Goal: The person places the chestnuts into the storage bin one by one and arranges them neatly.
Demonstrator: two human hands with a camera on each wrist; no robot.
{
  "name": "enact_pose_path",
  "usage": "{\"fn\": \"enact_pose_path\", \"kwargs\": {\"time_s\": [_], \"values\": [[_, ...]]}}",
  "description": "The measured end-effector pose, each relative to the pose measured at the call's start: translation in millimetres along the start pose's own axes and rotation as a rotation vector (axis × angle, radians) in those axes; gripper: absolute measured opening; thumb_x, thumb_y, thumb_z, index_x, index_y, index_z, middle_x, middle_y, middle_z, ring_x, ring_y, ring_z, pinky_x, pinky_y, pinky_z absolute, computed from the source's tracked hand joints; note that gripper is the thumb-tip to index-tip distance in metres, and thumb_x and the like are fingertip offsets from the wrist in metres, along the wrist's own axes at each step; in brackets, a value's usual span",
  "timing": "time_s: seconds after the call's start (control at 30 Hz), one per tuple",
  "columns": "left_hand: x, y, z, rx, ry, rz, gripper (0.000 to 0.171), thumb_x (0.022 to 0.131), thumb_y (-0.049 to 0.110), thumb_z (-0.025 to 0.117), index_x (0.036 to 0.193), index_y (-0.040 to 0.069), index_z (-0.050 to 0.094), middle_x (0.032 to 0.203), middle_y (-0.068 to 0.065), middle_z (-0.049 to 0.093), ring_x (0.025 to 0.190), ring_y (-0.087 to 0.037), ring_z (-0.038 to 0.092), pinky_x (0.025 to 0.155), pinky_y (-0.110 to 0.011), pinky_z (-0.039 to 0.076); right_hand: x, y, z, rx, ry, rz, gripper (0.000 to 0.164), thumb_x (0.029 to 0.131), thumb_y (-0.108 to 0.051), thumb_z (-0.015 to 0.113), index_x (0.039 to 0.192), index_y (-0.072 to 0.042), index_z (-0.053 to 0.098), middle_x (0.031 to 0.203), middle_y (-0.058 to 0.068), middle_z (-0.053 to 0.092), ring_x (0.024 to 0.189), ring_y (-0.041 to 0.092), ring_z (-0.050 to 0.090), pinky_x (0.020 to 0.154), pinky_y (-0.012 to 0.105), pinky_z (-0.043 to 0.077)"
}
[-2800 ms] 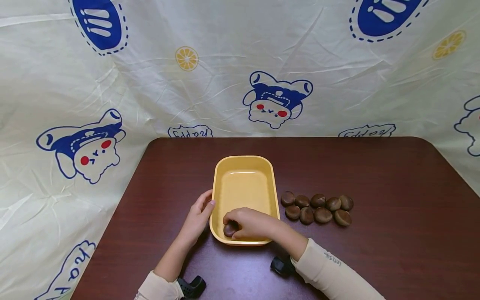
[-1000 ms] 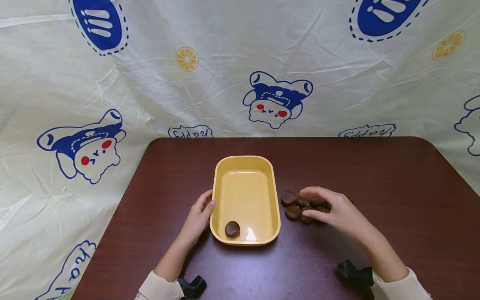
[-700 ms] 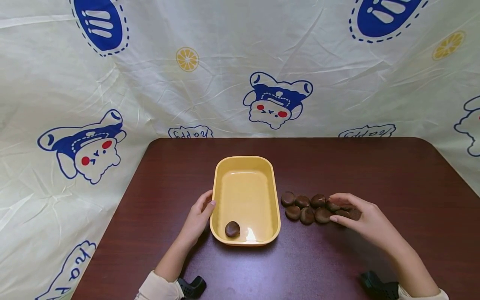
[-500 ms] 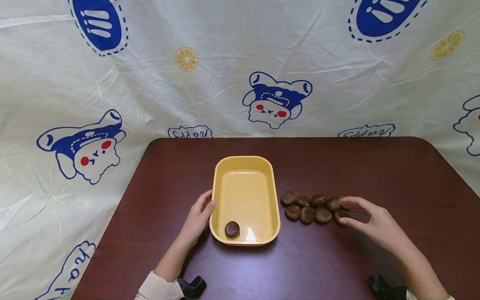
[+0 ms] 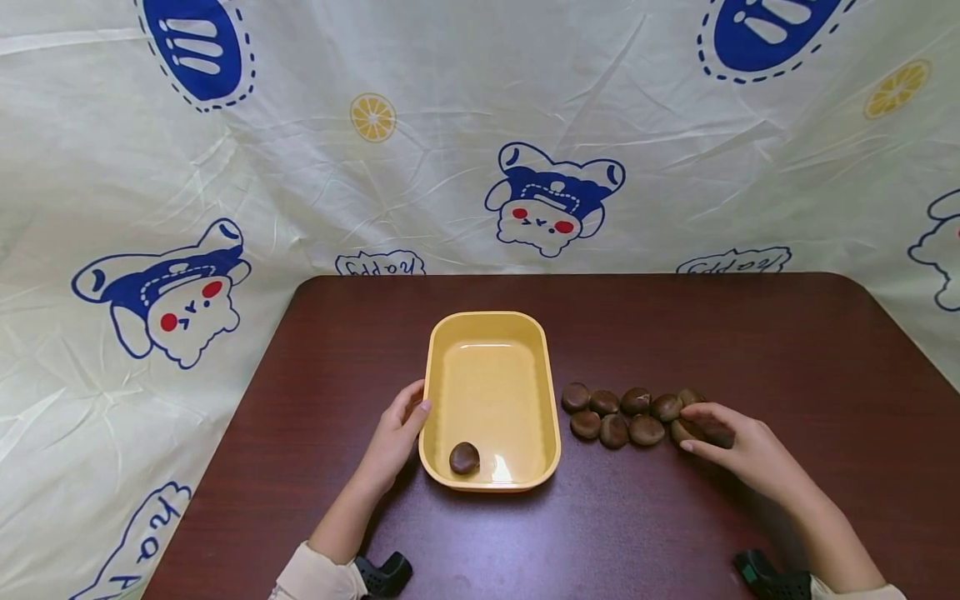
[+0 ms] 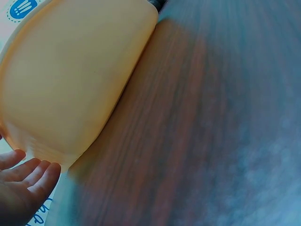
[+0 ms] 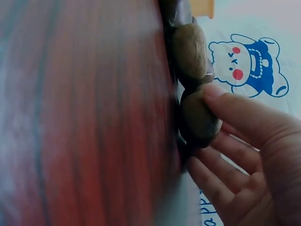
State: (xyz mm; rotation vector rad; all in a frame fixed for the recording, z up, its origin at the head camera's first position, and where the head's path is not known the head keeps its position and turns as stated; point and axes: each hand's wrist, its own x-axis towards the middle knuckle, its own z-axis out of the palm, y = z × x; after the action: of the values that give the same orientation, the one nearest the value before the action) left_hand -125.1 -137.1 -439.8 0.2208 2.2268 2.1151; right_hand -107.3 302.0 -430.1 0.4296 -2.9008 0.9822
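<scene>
In the head view, a yellow tray (image 5: 491, 383) stands on the dark table with one brown chestnut (image 5: 464, 458) in its near left corner. My left hand (image 5: 393, 429) touches the tray's left side, fingertips against the outer wall (image 6: 70, 84) in the left wrist view. Right of the tray, chestnuts (image 5: 635, 402) lie in two rows. At their right end my right hand (image 5: 738, 446) pinches a chestnut (image 7: 200, 117) of the near row, its thumb (image 7: 235, 106) on one side. The fingertips behind that chestnut are partly hidden.
The brown table (image 5: 337, 333) has rounded far corners. Beyond it hangs a white cloth (image 5: 435, 192) printed with blue cartoon bears and orange slices. Black wrist devices sit under the left wrist (image 5: 384, 575) and the right wrist (image 5: 768, 575).
My right hand has left the chestnut in the tray, moved right across the rows and come to the chestnut at the near right end. My left hand and the tray have stayed put.
</scene>
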Motion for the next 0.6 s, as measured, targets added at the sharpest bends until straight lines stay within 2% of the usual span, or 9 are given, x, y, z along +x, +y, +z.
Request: {"fn": "enact_pose_path", "kwargs": {"time_s": [0.27,0.6], "values": [[0.4,-1.2,-0.8,0.006,0.004,-0.001,0.041,0.096,0.011,0.043,0.132,-0.007,0.034,0.127,-0.026,0.043,0.116,-0.034,0.042,0.096,-0.044,0.034,1.5,1.3,0.9,0.036,-0.057,0.052,0.042,0.081,-0.03,0.067,0.114,-0.008,0.055,0.11,0.015,0.057,0.092,0.031,0.059,0.072,0.039,0.049],[0.5,-1.2,-0.8,0.006,0.001,0.001,0.041,0.096,0.012,0.043,0.132,-0.006,0.034,0.128,-0.025,0.042,0.117,-0.034,0.041,0.096,-0.044,0.033,-0.2,0.0,2.3,0.031,-0.017,0.042,0.04,0.079,-0.028,0.069,0.111,-0.007,0.056,0.109,0.017,0.058,0.09,0.033,0.06,0.07,0.043,0.049]]}}
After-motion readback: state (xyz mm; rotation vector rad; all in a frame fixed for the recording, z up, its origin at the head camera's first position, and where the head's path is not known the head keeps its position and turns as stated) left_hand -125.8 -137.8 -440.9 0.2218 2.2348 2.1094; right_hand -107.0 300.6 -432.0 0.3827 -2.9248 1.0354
